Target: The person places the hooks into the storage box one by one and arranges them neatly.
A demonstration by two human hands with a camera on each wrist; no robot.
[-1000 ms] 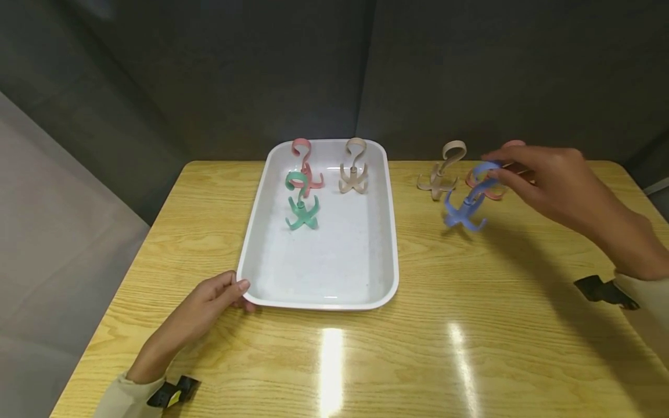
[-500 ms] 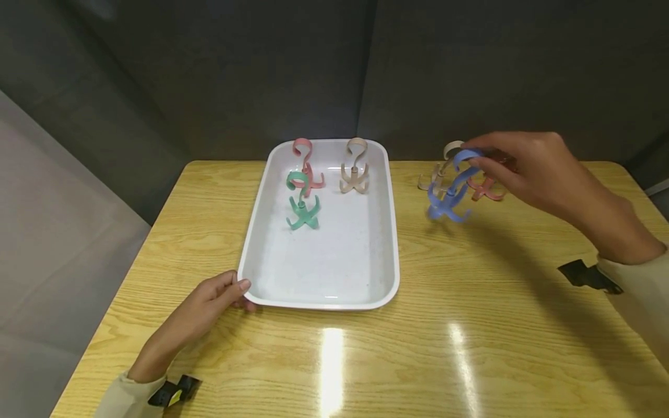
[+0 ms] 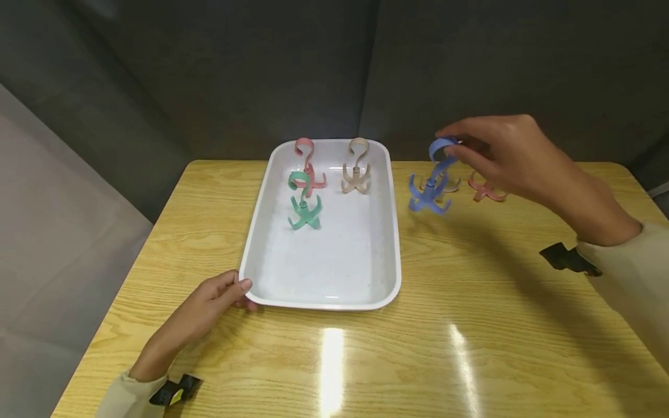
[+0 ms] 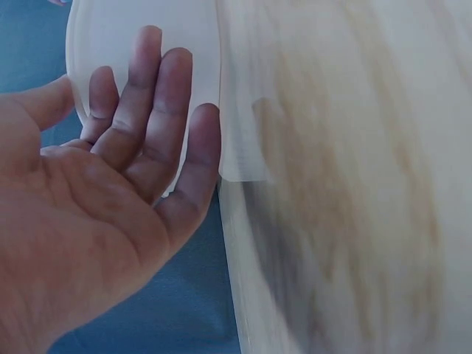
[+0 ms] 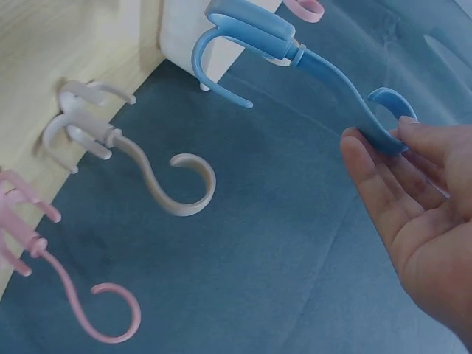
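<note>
My right hand [image 3: 514, 152] pinches the curled top of a blue four-pronged swivel hanger hook [image 3: 430, 190], which hangs upright over the table just right of the white tray [image 3: 334, 258]. In the right wrist view thumb and fingers close on the blue hook's [image 5: 339, 85] curl. My left hand [image 3: 206, 305] holds the tray's near-left corner, thumb over the rim, fingers below it. Inside the tray stand a pink hook [image 3: 309, 177], a green hook [image 3: 304, 212] and a beige hook [image 3: 356, 179].
Behind the blue hook, a second beige hook [image 3: 450, 184] and a second pink hook [image 3: 487, 188] stand at the table's far right, partly hidden in the head view. Both the beige hook [image 5: 158, 181] and pink hook [image 5: 74, 295] show in the right wrist view. A dark curtain [image 3: 235, 75] hangs behind the table.
My right hand has carried the blue hook leftward and slightly up, from in front of the pink hook to in front of the beige one, closer to the tray. The left hand stays put.
</note>
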